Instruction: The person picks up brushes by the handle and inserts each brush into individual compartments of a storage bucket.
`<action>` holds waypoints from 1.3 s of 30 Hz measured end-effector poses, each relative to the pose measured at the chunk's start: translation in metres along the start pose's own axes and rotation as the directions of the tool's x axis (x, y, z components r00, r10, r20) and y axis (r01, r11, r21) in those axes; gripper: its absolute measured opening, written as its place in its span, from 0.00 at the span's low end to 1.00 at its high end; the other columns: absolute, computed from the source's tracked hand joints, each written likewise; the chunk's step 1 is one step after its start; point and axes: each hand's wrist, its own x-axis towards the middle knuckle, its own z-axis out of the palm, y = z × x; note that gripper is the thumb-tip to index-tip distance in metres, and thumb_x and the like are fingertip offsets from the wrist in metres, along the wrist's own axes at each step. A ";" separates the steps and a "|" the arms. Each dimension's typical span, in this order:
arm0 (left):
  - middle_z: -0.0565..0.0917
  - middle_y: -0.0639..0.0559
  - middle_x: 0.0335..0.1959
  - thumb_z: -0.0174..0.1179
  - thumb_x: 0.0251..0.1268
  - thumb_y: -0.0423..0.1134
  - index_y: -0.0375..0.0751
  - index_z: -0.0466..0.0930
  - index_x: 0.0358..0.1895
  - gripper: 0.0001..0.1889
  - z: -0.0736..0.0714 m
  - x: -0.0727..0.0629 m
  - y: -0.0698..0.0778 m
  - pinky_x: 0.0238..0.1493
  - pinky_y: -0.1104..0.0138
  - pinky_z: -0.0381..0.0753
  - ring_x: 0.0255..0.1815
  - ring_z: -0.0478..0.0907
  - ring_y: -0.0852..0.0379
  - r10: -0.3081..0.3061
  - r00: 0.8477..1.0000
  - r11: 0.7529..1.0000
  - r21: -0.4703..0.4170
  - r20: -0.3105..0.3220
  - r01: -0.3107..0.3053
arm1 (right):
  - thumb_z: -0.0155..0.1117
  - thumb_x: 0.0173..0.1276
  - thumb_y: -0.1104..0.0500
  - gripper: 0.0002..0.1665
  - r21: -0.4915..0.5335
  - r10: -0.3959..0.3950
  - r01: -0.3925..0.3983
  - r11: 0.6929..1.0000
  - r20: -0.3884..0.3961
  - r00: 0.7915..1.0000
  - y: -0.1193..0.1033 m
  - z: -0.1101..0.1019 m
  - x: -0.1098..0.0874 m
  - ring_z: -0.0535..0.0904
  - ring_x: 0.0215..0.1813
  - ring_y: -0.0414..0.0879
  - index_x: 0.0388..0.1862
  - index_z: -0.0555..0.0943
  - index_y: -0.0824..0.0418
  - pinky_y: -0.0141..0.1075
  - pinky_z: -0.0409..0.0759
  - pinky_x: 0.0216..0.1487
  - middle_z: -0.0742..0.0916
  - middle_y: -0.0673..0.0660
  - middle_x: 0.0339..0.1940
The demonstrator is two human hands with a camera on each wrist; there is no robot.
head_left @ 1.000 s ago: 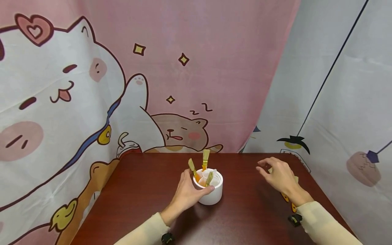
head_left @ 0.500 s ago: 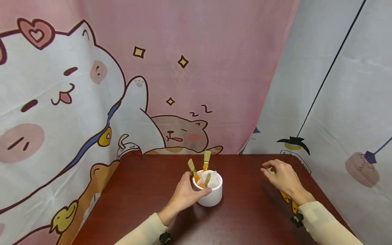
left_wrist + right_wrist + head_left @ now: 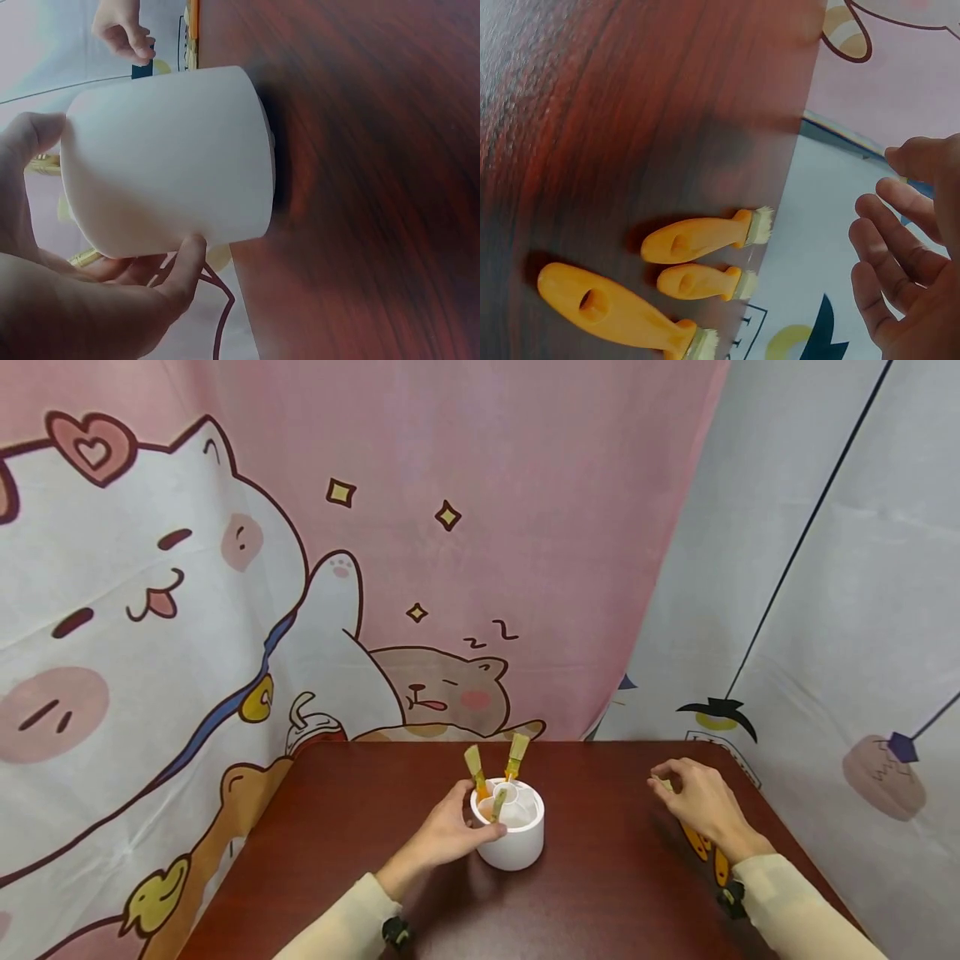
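My left hand [image 3: 442, 833] holds a white round brush holder [image 3: 517, 850], thumb on the near side and fingers round the left side. Its smooth outer wall fills much of the left wrist view. The holder has a divided insert. Three brushes stand in it, bristles up: one at the left [image 3: 474, 762], one at the back [image 3: 517, 755] and one at the front [image 3: 498, 805]. My right hand [image 3: 703, 800] hovers with loosely bent fingers and nothing in them. Beneath it lie a large orange-handled brush [image 3: 611, 307] and two smaller brushes, the upper one [image 3: 694, 238] and the lower one [image 3: 696, 282].
The dark red-brown wooden table [image 3: 585, 902] ends at the back against a pink cartoon curtain [image 3: 570, 568]. White printed cloth [image 3: 817, 693] hangs along the right side. A dark device [image 3: 731, 900] is strapped at the right wrist.
The brushes in the holder have swung round clockwise seen from above: the front one left, the back one right. My right hand has drifted a little to the right.
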 end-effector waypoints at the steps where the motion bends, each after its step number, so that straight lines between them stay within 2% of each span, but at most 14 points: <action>1: 0.85 0.37 0.74 0.84 0.66 0.53 0.34 0.71 0.82 0.48 0.000 0.000 -0.001 0.68 0.48 0.90 0.68 0.88 0.44 0.000 1.000 1.000 -0.004 0.007 0.000 | 0.80 0.81 0.49 0.14 -0.001 0.005 -0.005 1.000 0.004 1.000 0.002 0.001 0.000 0.80 0.37 0.41 0.57 0.95 0.55 0.35 0.76 0.33 0.95 0.58 0.50; 6: 0.84 0.36 0.78 0.83 0.68 0.51 0.37 0.70 0.84 0.47 -0.003 0.002 -0.002 0.72 0.41 0.87 0.73 0.86 0.41 0.013 1.000 1.000 -0.004 0.028 -0.013 | 0.78 0.83 0.48 0.15 0.000 0.049 -0.049 0.999 0.034 0.998 0.010 0.003 0.002 0.87 0.40 0.49 0.57 0.95 0.56 0.43 0.85 0.37 0.95 0.64 0.55; 10: 0.80 0.34 0.82 0.81 0.69 0.51 0.37 0.66 0.88 0.50 -0.004 0.003 -0.003 0.77 0.39 0.84 0.78 0.83 0.39 0.010 0.999 1.000 -0.029 0.042 -0.008 | 0.78 0.84 0.49 0.17 0.006 0.083 -0.083 0.997 0.065 0.994 0.018 0.006 0.003 0.90 0.43 0.54 0.58 0.95 0.60 0.48 0.89 0.39 0.95 0.67 0.54; 15: 0.77 0.32 0.85 0.83 0.69 0.50 0.33 0.61 0.90 0.55 -0.001 0.002 -0.002 0.81 0.38 0.82 0.82 0.82 0.35 0.024 0.999 0.997 -0.080 0.035 -0.021 | 0.79 0.80 0.57 0.15 0.011 0.107 -0.108 0.994 0.086 0.991 0.029 0.007 0.002 0.92 0.41 0.55 0.57 0.93 0.66 0.43 0.86 0.34 0.95 0.70 0.50; 20: 0.76 0.35 0.85 0.87 0.62 0.59 0.35 0.61 0.90 0.61 0.007 -0.005 0.004 0.84 0.34 0.78 0.84 0.79 0.35 -0.006 0.998 1.000 -0.011 -0.057 0.005 | 0.78 0.80 0.58 0.16 0.004 0.136 -0.137 0.991 0.107 0.985 0.038 0.009 0.001 0.91 0.38 0.53 0.58 0.92 0.68 0.41 0.84 0.33 0.96 0.72 0.51; 23: 0.76 0.36 0.83 0.89 0.57 0.63 0.37 0.64 0.89 0.63 0.014 -0.009 0.009 0.83 0.34 0.77 0.83 0.78 0.36 -0.021 0.990 0.999 0.041 -0.139 0.027 | 0.78 0.81 0.57 0.17 -0.009 0.156 -0.156 0.988 0.127 0.980 0.041 0.011 0.000 0.90 0.38 0.52 0.58 0.92 0.69 0.45 0.87 0.35 0.96 0.71 0.51; 27: 0.77 0.35 0.79 0.90 0.53 0.65 0.36 0.66 0.87 0.64 0.023 -0.012 0.015 0.80 0.37 0.80 0.79 0.81 0.36 -0.028 0.976 0.998 0.054 -0.215 0.041 | 0.79 0.80 0.55 0.18 -0.019 0.199 -0.199 0.980 0.154 0.968 0.045 0.014 0.000 0.90 0.38 0.54 0.55 0.92 0.70 0.51 0.91 0.39 0.96 0.70 0.49; 33: 0.78 0.35 0.76 0.91 0.52 0.63 0.36 0.68 0.83 0.61 0.028 -0.014 0.020 0.76 0.39 0.83 0.75 0.83 0.37 -0.028 0.969 0.996 0.072 -0.247 0.047 | 0.82 0.77 0.53 0.22 -0.026 0.254 -0.254 0.967 0.179 0.950 0.047 0.016 0.001 0.90 0.38 0.55 0.52 0.92 0.73 0.55 0.93 0.41 0.95 0.70 0.45; 39: 0.79 0.36 0.76 0.91 0.53 0.61 0.37 0.70 0.81 0.58 0.025 -0.013 0.016 0.77 0.38 0.82 0.76 0.83 0.36 -0.015 0.970 0.996 0.084 -0.242 0.036 | 0.81 0.79 0.53 0.18 -0.037 0.285 -0.283 0.958 0.205 0.936 0.045 0.018 0.002 0.85 0.34 0.51 0.46 0.93 0.69 0.47 0.86 0.35 0.94 0.63 0.37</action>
